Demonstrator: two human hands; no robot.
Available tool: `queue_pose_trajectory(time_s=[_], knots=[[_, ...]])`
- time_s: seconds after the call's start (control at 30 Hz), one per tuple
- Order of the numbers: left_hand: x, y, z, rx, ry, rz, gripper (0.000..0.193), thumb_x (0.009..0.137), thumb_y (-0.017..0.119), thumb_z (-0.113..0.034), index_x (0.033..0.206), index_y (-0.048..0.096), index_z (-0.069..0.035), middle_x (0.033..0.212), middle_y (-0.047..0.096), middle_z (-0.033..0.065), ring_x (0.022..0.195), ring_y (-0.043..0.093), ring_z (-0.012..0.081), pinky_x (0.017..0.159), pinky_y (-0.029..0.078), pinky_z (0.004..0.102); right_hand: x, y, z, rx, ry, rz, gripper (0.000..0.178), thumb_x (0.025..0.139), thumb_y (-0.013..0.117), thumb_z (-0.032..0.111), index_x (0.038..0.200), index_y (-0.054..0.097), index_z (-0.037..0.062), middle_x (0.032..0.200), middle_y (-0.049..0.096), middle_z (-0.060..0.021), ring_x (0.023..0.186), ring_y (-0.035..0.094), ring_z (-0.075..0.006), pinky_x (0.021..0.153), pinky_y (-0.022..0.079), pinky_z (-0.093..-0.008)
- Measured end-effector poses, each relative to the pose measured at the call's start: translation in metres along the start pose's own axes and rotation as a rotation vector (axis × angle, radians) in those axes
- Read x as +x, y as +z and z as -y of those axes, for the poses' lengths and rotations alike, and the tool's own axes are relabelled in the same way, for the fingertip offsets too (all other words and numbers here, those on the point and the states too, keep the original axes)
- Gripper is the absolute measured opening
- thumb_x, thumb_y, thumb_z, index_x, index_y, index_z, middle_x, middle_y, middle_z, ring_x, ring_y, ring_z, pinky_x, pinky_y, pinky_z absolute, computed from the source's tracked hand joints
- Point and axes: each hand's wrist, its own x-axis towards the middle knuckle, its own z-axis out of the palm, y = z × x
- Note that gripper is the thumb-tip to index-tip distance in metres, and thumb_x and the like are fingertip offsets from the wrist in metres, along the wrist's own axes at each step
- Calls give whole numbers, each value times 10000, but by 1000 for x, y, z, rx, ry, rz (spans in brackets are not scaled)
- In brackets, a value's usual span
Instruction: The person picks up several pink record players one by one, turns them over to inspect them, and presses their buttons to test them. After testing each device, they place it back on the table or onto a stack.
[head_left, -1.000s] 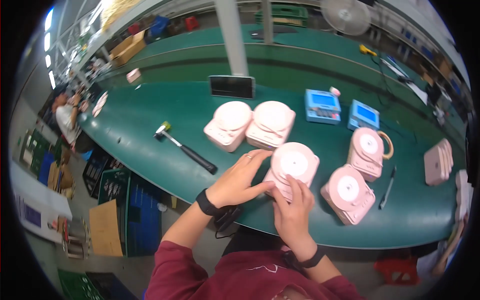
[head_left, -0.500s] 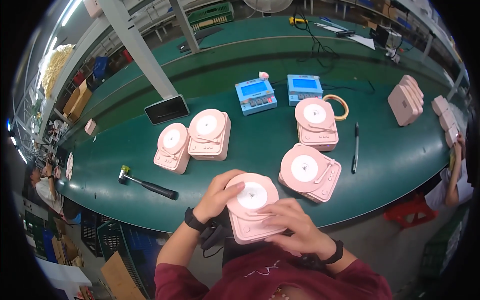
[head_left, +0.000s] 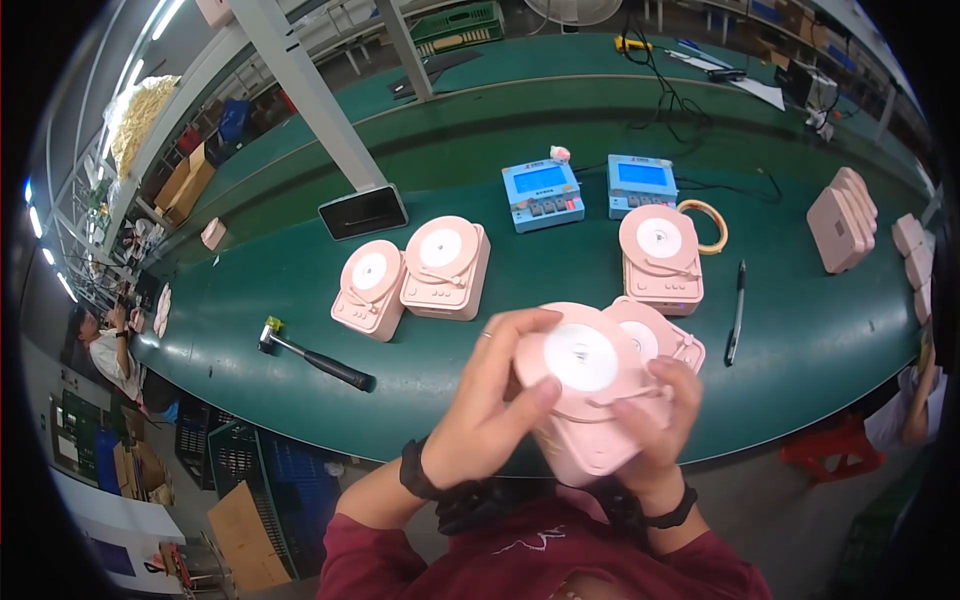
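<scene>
I hold a pink box-shaped player with a white round disc on top up close to me, above the near edge of the green bench. My left hand grips its left side, thumb on the top rim. My right hand clasps its right side and lower corner. Another pink player lies on the bench just behind the held one, partly hidden by it.
Two pink players sit left of centre, one more at right by a tape ring. Two blue meters, a dark tablet, a hammer, a pen, stacked pink shells. A person sits far left.
I have lifted the pink player off the bench and brought it toward me with both hands; my view has also swung to the right along the bench.
</scene>
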Motion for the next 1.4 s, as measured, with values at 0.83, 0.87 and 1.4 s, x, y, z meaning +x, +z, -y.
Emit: queue_pose_trajectory(time_s=[0.83,0.87,1.4], knots=[[8,-41,-140,-973,504,898,285,669,508,80,473,353,-58,485,315,47,448,370,156,570,498,456,14,-212,-389,-84,498,-541,506,808,775,163,1165,500,-66,1138,593,-124,1011,575,-169,889,465,-292],[9,-39,-138,-976,500,897,285,669,508,80,473,353,-58,485,315,47,448,370,156,570,498,456,10,-216,-394,-86,502,-539,506,808,775,163,1165,500,-66,1138,593,-124,1011,575,-169,889,465,-292],[3,2,-122,-1638,278,853,787,549,225,-644,691,507,77,462,373,-3,439,436,131,875,410,366,-11,-260,-421,-66,611,-380,341,844,725,138,1079,594,-73,1092,634,-139,935,608,-185,821,513,-310]])
